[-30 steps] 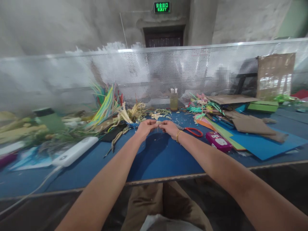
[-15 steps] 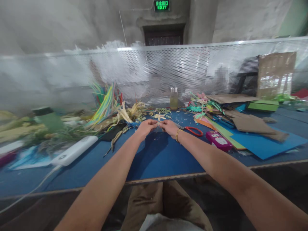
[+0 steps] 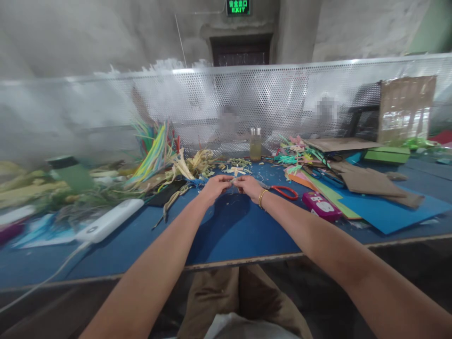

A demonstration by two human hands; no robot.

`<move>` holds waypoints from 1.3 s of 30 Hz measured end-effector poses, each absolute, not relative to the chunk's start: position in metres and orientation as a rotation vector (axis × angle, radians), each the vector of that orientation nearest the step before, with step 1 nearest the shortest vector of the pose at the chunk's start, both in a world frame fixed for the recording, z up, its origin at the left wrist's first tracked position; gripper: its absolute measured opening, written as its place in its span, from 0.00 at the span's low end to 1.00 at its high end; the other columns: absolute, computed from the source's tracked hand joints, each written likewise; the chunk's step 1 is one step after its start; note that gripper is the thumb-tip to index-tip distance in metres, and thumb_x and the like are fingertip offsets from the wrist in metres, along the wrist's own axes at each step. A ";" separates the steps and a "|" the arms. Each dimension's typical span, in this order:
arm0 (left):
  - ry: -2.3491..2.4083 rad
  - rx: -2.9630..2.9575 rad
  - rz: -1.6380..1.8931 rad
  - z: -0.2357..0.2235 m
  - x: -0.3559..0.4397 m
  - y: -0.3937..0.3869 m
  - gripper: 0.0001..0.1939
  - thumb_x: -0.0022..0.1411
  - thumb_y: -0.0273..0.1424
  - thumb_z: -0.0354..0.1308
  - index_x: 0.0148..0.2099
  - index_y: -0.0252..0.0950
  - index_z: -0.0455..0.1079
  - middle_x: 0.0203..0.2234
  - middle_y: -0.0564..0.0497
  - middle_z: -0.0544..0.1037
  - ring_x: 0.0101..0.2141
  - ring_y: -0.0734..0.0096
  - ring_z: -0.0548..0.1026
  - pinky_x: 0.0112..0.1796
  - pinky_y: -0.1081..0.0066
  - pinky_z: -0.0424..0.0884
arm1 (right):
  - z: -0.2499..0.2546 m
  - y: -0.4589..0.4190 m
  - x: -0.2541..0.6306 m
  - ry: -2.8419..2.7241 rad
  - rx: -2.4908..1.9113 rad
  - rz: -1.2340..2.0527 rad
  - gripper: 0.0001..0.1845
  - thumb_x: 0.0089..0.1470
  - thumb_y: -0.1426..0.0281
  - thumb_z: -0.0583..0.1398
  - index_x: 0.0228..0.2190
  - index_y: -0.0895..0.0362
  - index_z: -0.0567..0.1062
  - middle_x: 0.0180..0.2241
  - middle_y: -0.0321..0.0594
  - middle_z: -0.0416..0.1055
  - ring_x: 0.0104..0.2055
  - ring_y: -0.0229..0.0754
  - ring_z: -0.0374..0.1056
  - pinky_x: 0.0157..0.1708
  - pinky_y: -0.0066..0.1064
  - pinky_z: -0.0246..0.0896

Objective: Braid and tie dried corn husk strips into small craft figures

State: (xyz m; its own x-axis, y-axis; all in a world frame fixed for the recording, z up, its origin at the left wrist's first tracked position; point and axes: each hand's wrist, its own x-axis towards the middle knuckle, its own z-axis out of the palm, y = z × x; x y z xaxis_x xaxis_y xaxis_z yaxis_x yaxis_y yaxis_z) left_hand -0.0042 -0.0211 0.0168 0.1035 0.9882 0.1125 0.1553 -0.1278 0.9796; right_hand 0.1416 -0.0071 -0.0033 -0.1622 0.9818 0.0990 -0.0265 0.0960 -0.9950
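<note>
Both hands met above the blue surface [image 3: 229, 235], fingertips pinched together. Left hand [image 3: 216, 186] and right hand [image 3: 248, 187] nipped a small pale straw piece [image 3: 233, 184] between them. Red scissors [image 3: 284, 192] lay just beyond, right; straw scraps [image 3: 235, 169] farther back.

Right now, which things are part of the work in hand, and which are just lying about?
In hand:
left hand
right hand
small pale straw piece, pinched between both hands

Lying about:
red scissors
pink device
white power bank
glass jar
coloured strips
</note>
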 end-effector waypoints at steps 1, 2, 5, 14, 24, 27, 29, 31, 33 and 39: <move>1.194 1.467 1.142 0.018 -0.005 -0.021 0.16 0.44 0.25 0.62 0.39 0.32 0.74 0.20 0.53 0.72 0.19 0.80 0.64 0.23 0.76 0.59 | -0.004 -0.006 0.141 -1.351 -1.052 1.264 0.06 0.42 0.72 0.62 0.21 0.59 0.68 0.14 0.27 0.59 0.18 0.29 0.55 0.22 0.23 0.53; 1.193 1.471 1.139 0.018 -0.005 -0.021 0.16 0.44 0.25 0.62 0.39 0.33 0.74 0.20 0.53 0.72 0.20 0.80 0.64 0.24 0.76 0.59 | -0.004 -0.006 0.141 -1.344 -1.061 1.262 0.06 0.42 0.72 0.62 0.21 0.59 0.68 0.14 0.27 0.59 0.18 0.29 0.55 0.22 0.23 0.53; 1.201 1.458 1.128 0.019 -0.008 -0.021 0.15 0.44 0.26 0.62 0.39 0.33 0.75 0.19 0.53 0.71 0.20 0.79 0.65 0.24 0.75 0.59 | -0.005 -0.003 0.141 -1.304 -1.078 1.238 0.04 0.44 0.73 0.60 0.22 0.59 0.68 0.15 0.29 0.60 0.18 0.30 0.55 0.22 0.24 0.55; 1.310 1.430 1.103 0.020 -0.008 -0.022 0.16 0.42 0.27 0.64 0.38 0.33 0.74 0.21 0.53 0.73 0.20 0.79 0.65 0.23 0.75 0.56 | -0.001 -0.001 0.149 -1.146 -1.070 1.205 0.05 0.43 0.71 0.60 0.23 0.58 0.68 0.18 0.31 0.63 0.22 0.31 0.58 0.25 0.25 0.58; 1.281 1.564 1.026 0.016 -0.005 -0.023 0.15 0.41 0.40 0.66 0.27 0.34 0.72 0.19 0.55 0.70 0.20 0.77 0.63 0.23 0.74 0.55 | -0.001 -0.007 0.145 -1.215 -0.916 1.262 0.09 0.37 0.68 0.64 0.20 0.58 0.69 0.16 0.29 0.61 0.21 0.31 0.56 0.24 0.26 0.55; 1.279 1.572 1.021 0.015 -0.006 -0.022 0.14 0.41 0.40 0.66 0.25 0.34 0.71 0.17 0.55 0.69 0.19 0.78 0.61 0.22 0.74 0.54 | -0.001 -0.008 0.145 -1.222 -0.914 1.262 0.12 0.36 0.65 0.66 0.22 0.57 0.70 0.18 0.29 0.62 0.22 0.31 0.57 0.24 0.26 0.55; 1.265 1.570 1.010 0.014 -0.006 -0.021 0.13 0.41 0.39 0.66 0.24 0.35 0.71 0.18 0.55 0.70 0.19 0.78 0.61 0.22 0.74 0.54 | -0.002 -0.008 0.145 -1.236 -0.902 1.262 0.14 0.35 0.63 0.67 0.23 0.58 0.71 0.18 0.30 0.63 0.22 0.31 0.58 0.24 0.26 0.54; 1.253 1.560 0.991 0.014 -0.006 -0.020 0.12 0.42 0.38 0.65 0.24 0.34 0.71 0.19 0.54 0.71 0.19 0.78 0.62 0.22 0.74 0.54 | -0.003 -0.006 0.145 -1.239 -0.890 1.237 0.15 0.35 0.61 0.67 0.23 0.58 0.71 0.18 0.30 0.63 0.22 0.30 0.57 0.24 0.26 0.53; 1.242 1.540 0.969 0.014 -0.006 -0.021 0.12 0.42 0.37 0.65 0.25 0.34 0.72 0.20 0.52 0.73 0.20 0.77 0.63 0.22 0.74 0.55 | -0.004 -0.003 0.145 -1.210 -0.882 1.197 0.15 0.35 0.60 0.67 0.21 0.58 0.71 0.17 0.30 0.63 0.21 0.30 0.55 0.24 0.26 0.52; 1.237 1.457 0.970 0.015 -0.004 -0.022 0.13 0.40 0.37 0.67 0.28 0.33 0.74 0.23 0.50 0.75 0.24 0.74 0.69 0.24 0.74 0.58 | -0.001 0.001 0.148 -1.099 -0.882 1.154 0.15 0.35 0.61 0.67 0.20 0.58 0.70 0.18 0.30 0.64 0.21 0.30 0.55 0.24 0.26 0.52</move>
State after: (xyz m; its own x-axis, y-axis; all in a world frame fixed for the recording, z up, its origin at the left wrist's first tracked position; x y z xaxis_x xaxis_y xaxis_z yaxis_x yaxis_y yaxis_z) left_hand -0.0044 -0.0216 0.0153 0.1707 0.9853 -0.0102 0.2245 -0.0288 0.9741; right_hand 0.1477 0.0010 -0.0014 0.0447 0.9784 0.2020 -0.2488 0.2067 -0.9463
